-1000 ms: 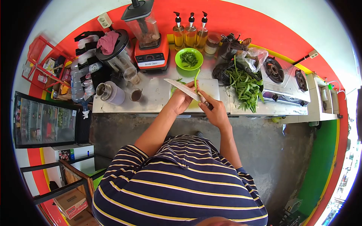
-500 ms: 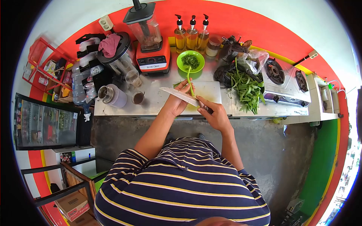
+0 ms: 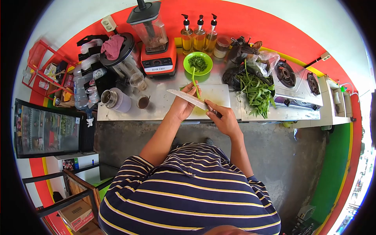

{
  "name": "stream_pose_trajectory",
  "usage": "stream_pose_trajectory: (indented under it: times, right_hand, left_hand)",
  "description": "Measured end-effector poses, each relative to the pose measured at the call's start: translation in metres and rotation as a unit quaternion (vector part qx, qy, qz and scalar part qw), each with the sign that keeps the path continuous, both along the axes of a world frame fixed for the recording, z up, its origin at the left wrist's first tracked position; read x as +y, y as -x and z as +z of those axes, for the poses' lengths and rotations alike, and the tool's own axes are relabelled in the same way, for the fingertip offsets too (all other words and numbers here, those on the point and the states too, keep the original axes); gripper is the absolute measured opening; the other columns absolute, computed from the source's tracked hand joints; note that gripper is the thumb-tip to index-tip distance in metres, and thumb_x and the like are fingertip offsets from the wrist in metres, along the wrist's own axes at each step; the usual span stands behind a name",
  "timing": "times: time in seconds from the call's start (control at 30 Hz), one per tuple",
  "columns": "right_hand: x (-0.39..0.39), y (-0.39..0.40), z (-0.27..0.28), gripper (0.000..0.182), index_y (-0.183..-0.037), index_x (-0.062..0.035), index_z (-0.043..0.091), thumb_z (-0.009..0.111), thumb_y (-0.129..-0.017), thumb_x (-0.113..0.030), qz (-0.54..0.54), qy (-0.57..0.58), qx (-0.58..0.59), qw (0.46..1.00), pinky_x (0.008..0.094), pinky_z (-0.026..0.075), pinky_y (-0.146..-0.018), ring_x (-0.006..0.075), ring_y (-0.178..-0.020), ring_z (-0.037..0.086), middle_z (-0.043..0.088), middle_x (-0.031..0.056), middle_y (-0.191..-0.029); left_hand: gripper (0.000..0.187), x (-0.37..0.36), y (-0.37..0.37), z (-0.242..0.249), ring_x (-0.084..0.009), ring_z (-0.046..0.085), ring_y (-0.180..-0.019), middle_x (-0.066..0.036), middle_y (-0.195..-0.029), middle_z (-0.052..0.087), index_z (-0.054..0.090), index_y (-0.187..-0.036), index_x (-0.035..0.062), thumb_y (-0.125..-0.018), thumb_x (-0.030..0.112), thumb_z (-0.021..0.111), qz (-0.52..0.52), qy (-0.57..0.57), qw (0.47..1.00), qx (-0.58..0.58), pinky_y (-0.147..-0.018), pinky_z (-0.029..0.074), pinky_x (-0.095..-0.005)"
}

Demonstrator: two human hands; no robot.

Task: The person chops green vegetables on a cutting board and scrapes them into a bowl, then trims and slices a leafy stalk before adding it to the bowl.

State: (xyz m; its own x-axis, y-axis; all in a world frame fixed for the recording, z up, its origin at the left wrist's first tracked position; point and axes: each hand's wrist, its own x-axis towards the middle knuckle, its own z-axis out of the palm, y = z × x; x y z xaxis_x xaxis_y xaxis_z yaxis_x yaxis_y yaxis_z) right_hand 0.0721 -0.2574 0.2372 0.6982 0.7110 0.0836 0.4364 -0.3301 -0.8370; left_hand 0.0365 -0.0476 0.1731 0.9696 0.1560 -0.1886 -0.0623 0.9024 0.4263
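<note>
My left hand [image 3: 185, 105] is closed around a long green stalk [image 3: 195, 83], which stands up out of the fingers toward the bowl. In my right hand [image 3: 225, 118] is a knife [image 3: 188, 98] with a broad pale blade, gripped by its handle. The blade points left and crosses in front of the stalk's lower end and my left fingers. Both hands are over a white cutting board [image 3: 221, 92] that has greenish stains. Just behind the board sits a green bowl [image 3: 207, 74] holding chopped greens [image 3: 197, 63].
Leafy greens [image 3: 256, 92] lie right of the board, beside a gas stove [image 3: 297, 86]. An orange blender [image 3: 158, 60], a jug [image 3: 116, 100] and a glass of brown liquid [image 3: 143, 102] stand to the left. Pump bottles [image 3: 199, 37] line the wall.
The stalk's upper end has shifted slightly left and tilts a little more. Both hands stay almost in place, with the knife still against the stalk.
</note>
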Motion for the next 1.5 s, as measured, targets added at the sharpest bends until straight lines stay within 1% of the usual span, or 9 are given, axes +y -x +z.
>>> stream_pose_trajectory:
  times: [0.2,0.27,0.47,0.73,0.83,1.23,1.3,1.37,1.5]
  right_hand:
    - [0.001,-0.001,0.001,0.043,-0.134,-0.0136,0.065,0.07,-0.092,-0.019,-0.005,0.005,-0.004,1.0,0.0364,0.05,-0.065,0.0276,-0.063,0.059,0.07,0.0175,-0.086]
    - [0.001,-0.002,-0.008,0.045,-0.136,-0.0117,0.064,0.07,-0.091,-0.014,-0.01,-0.044,-0.04,0.998,0.0318,0.044,-0.059,0.0165,-0.059,0.05,0.062,0.0109,-0.075]
    - [0.004,-0.002,-0.007,0.044,-0.135,-0.0145,0.065,0.071,-0.091,-0.016,-0.03,-0.028,-0.068,0.997,0.0352,0.049,-0.065,0.024,-0.064,0.059,0.07,0.0157,-0.086]
    - [0.007,-0.002,-0.007,0.044,-0.135,-0.015,0.065,0.071,-0.091,-0.018,-0.038,-0.04,-0.096,0.994,0.0354,0.049,-0.064,0.0247,-0.065,0.06,0.07,0.0156,-0.087]
    - [0.007,-0.002,-0.007,0.044,-0.135,-0.0151,0.065,0.071,-0.092,-0.018,-0.039,-0.037,-0.091,0.994,0.0355,0.049,-0.064,0.0248,-0.064,0.06,0.07,0.0155,-0.086]
    - [0.01,-0.004,-0.005,0.044,-0.136,-0.0135,0.065,0.07,-0.092,-0.015,-0.044,-0.043,-0.083,0.995,0.0345,0.047,-0.063,0.0229,-0.063,0.057,0.068,0.0138,-0.082]
    - [0.009,-0.005,-0.004,0.044,-0.136,-0.0133,0.064,0.07,-0.092,-0.014,-0.041,-0.044,-0.081,0.995,0.0344,0.047,-0.063,0.0226,-0.063,0.057,0.067,0.0137,-0.082]
    - [0.007,-0.006,-0.003,0.043,-0.135,-0.0164,0.065,0.07,-0.093,-0.024,-0.04,-0.03,-0.074,0.996,0.0389,0.052,-0.07,0.0309,-0.073,0.066,0.072,0.0154,-0.09]
    - [0.003,-0.009,0.001,0.042,-0.133,-0.0152,0.066,0.07,-0.093,-0.024,-0.031,-0.029,-0.057,0.997,0.0384,0.052,-0.07,0.0313,-0.073,0.066,0.072,0.0156,-0.091]
  left_hand:
    - [0.03,-0.004,-0.003,0.003,-0.015,0.065,-0.096,-0.003,-0.105,0.065,0.058,-0.129,0.0059,-0.099,0.008,0.062,-0.009,-0.029,1.0,0.007,-0.084,0.055,-0.0273]
    - [0.03,-0.003,-0.006,0.0,-0.0156,0.065,-0.096,-0.004,-0.105,0.065,0.057,-0.129,0.0057,-0.099,0.008,0.063,-0.013,-0.039,0.999,-0.007,-0.085,0.056,-0.028]
    - [0.025,-0.002,-0.01,0.01,-0.0162,0.064,-0.092,-0.005,-0.101,0.064,0.059,-0.126,0.006,-0.101,0.009,0.059,-0.034,-0.049,0.998,-0.005,-0.083,0.055,-0.0293]
    - [0.021,0.004,-0.012,0.005,-0.0179,0.064,-0.089,-0.006,-0.099,0.063,0.06,-0.123,0.0067,-0.102,0.01,0.056,-0.036,-0.051,0.998,-0.003,-0.081,0.054,-0.0305]
    - [0.021,0.003,-0.012,0.005,-0.0173,0.067,-0.095,-0.007,-0.103,0.066,0.061,-0.121,0.003,-0.1,0.005,0.058,-0.04,-0.023,0.999,-0.014,-0.085,0.058,-0.0277]
    - [0.022,-0.007,-0.004,0.007,-0.0158,0.066,-0.096,-0.004,-0.104,0.067,0.061,-0.122,0.0078,-0.101,0.012,0.058,-0.055,-0.022,0.998,-0.016,-0.086,0.055,-0.0306]
    - [0.022,-0.005,-0.003,0.012,-0.015,0.066,-0.096,-0.003,-0.104,0.068,0.062,-0.122,0.0091,-0.1,0.017,0.061,-0.044,-0.064,0.996,0.038,-0.085,0.054,-0.0298]
    - [0.023,-0.001,-0.002,0.021,-0.0147,0.066,-0.096,-0.003,-0.104,0.069,0.062,-0.121,0.009,-0.1,0.019,0.062,-0.047,-0.093,0.993,0.048,-0.085,0.053,-0.0295]
    - [0.022,0.002,-0.001,0.038,-0.013,0.066,-0.092,-0.003,-0.101,0.069,0.065,-0.116,0.0069,-0.101,0.021,0.063,-0.033,-0.2,0.978,0.053,-0.081,0.053,-0.0283]
